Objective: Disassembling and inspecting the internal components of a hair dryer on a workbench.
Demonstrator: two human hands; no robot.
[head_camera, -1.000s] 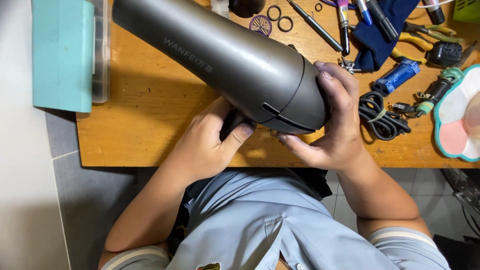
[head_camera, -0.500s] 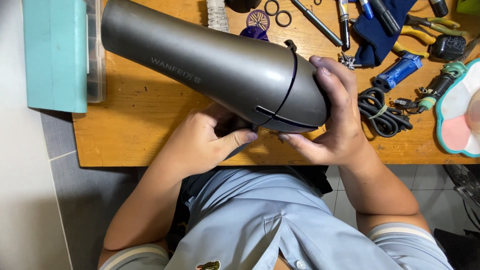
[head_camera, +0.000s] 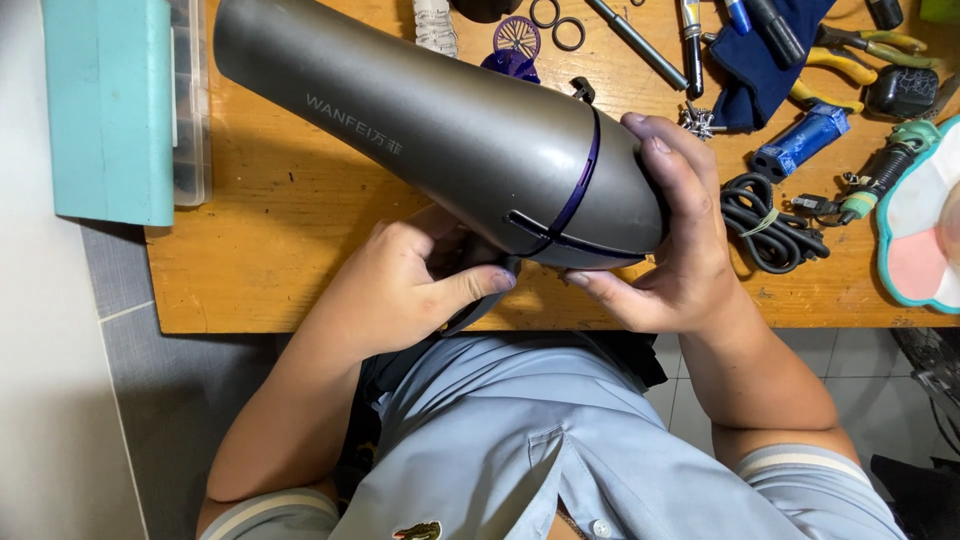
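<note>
Head view looks down on a grey dryer held over the wooden bench, its barrel slanting up and away from the person and its rounded rear end nearest them. The right hand is wrapped around that rear end, fingers curled over the top and thumb under it, grasping the shell. The left hand is closed on the dark handle stub just under the dryer, thumb pressed along it.

Judging by how it looks, the shell is in one piece: the purple ring sits in its seam and the rear cap is on, with no gap that I can see. Whether the screws are in cannot be told. Loose parts lie beyond the dryer: a purple grille and two dark rings. To the right of the dryer are a coiled black cord, a blue cloth, pliers and a screwdriver, so work seems unfinished. Left of the dryer sits a teal box.
</note>
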